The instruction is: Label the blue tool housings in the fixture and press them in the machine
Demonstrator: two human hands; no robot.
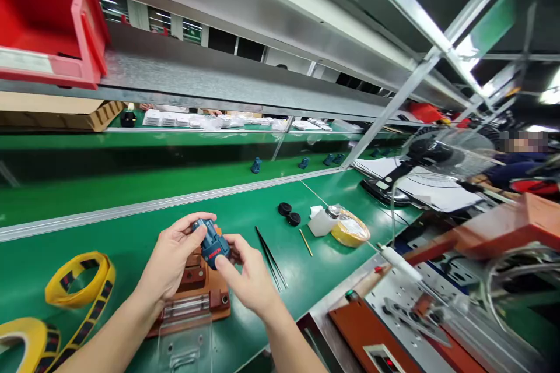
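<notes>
Your left hand (168,253) is closed around a blue tool housing (212,246), fingers over its top and palm behind it. The housing has red lettering on its side and sits in the air between your hands, just above a brown jig (196,297), not touching it as far as this view shows.

Your right hand (249,277) is narrow, its thumb against the lower edge of the housing and its fingers curled just beside it. You cannot tell from this view how much of the weight it takes.

The jig lies on the green workbench (144,215), with a clear plastic sheet at its near edge. To your right on the bench are a pair of tweezers (270,257), a thin wooden stick (305,242), two black rubber caps (289,213), a plastic bottle (324,221) and a roll of yellow tape (350,230). To your left lie two rolls of yellow and black tape (79,280).

Beyond the metal rail, blue housings (256,165) stand in a row on a green belt. A desk fan (446,151) stands to the right, and a co-worker's blue sleeve (516,168) shows past it. A red bin (48,29) sits on the shelf above.
</notes>
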